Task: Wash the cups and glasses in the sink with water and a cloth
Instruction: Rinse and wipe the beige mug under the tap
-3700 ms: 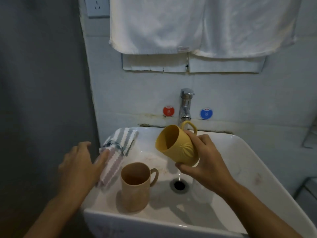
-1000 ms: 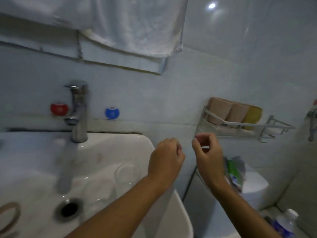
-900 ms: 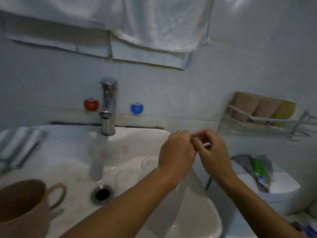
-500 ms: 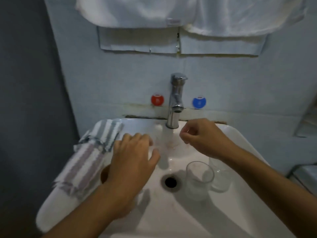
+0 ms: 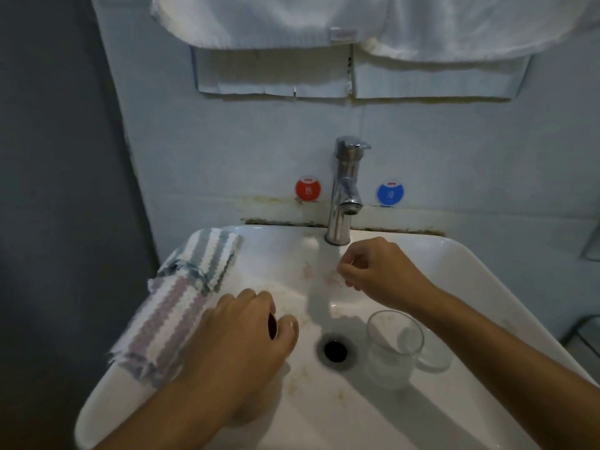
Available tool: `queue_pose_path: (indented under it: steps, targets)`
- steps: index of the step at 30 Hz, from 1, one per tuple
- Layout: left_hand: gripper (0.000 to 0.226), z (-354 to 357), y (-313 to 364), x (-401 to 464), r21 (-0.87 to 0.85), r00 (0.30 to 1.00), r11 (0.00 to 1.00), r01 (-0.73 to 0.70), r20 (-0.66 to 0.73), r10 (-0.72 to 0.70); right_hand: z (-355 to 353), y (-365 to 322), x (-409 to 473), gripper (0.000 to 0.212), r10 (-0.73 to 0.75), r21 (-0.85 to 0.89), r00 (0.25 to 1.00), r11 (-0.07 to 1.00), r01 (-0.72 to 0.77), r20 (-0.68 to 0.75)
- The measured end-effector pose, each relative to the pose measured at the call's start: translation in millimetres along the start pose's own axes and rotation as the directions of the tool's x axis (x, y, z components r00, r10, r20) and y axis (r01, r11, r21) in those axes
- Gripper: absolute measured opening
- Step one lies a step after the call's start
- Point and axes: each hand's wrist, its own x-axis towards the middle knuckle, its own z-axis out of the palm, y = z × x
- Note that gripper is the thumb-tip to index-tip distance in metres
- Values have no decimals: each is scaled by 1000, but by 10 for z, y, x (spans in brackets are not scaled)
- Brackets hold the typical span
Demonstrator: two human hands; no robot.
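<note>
Fingers [image 5: 250, 303] of the left hand [image 5: 240, 345] curl downward over the cup [image 5: 272, 327], thumb opposed. Only a dark sliver of the cup shows between thumb and forefinger. I read this as a top grip on its rim, but the contact itself is hidden. The cup sits in the sink [image 5: 470, 274], just left of the drain [image 5: 336, 351].

Two glasses stand right of the drain: the near glass [image 5: 393, 347] is upright and close to it, and the second glass [image 5: 433, 358] is behind and farther right. The two look to be touching, though I cannot be sure. The striped cloth [image 5: 177, 306] is draped over the rim, left of the drain and partly under the left wrist.

The right hand [image 5: 376, 272] hovers up-basin from the drain, below the tap [image 5: 345, 193]. Its fingers are curled in, thumb tip against forefinger, and I see nothing held. I cannot tell whether water is running.

Step in hand, as I judge it: take up the cup for washing.
- Seat the fingers firmly on the rim before lifting; wet plastic may slip.
- Lift straight up and stay left of the drain, clear of the glasses.
- Bring the cloth to the cup, not the cup over the glass.
- Right hand is well placed to work the tap lever.

Pose: the left forearm enters from the lower left, wrist bent down, palm facing the basin. The right forearm crosses from the lower right above the glasses, so it risks knocking them.
</note>
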Motion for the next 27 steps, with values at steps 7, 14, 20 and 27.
queue_pose_path:
  steps: [7,14,20,27]
  targets:
    - [24,-103,383,755,-470,980,865,175,2,-198,-176,189,113,10,38,-25,982,999,-44,-184]
    - [23,69,704,1257,-835,903,402,375,230,-363,-368,375,135,13,8,-57,914,998,-34,-407]
    - [25,216,575,1381,-839,831,128,529,481,-279,-473,165,208,26,-239,-7,753,955,297,-613]
    - [30,346,535,1398,-761,764,85,643,631,-133,-641,-266,520,42,-568,-345,567,820,457,-597]
